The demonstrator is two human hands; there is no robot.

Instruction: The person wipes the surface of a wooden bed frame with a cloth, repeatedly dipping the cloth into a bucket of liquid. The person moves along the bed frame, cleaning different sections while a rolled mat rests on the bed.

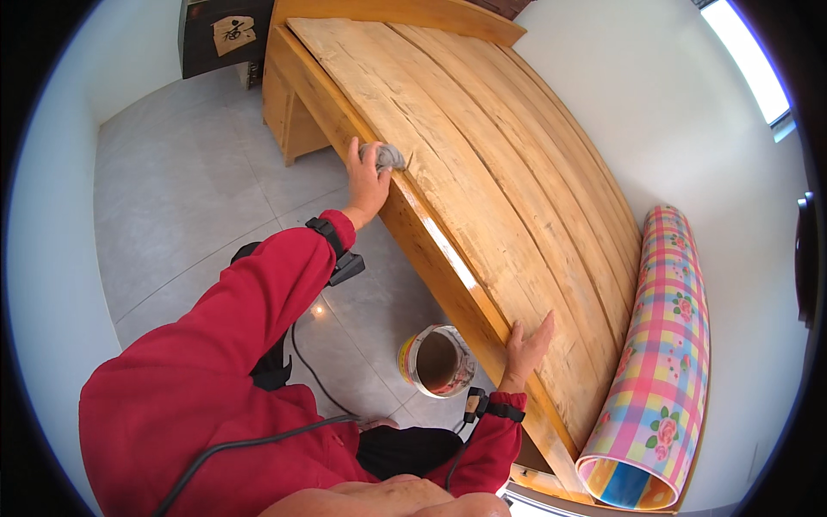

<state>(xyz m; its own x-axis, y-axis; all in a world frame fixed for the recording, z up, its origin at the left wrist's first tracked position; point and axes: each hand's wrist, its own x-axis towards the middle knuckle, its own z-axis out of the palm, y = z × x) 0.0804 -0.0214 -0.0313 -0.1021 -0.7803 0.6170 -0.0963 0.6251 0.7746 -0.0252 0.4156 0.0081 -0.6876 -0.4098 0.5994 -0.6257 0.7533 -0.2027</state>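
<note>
My left hand (369, 184) grips a crumpled grey cloth (390, 157) against the top of the varnished wooden side rail (413, 213) of a bed. Wet-looking shine lies along the rail between my two hands. Nearer the foot end, my right hand (524, 352) leans on the rail and the edge of the bed boards (491, 181), its fingers apart and nothing in it. On the floor below the rail stands a bucket (438, 360) holding murky brownish water.
A rolled checked floral mat (672, 336) lies along the bed's foot end, by the white wall (601, 97). The headboard (413, 10) and a dark cabinet (223, 35) stand at the far end. Black cables (258, 442) run across my body. Grey tiles (187, 187) cover the floor.
</note>
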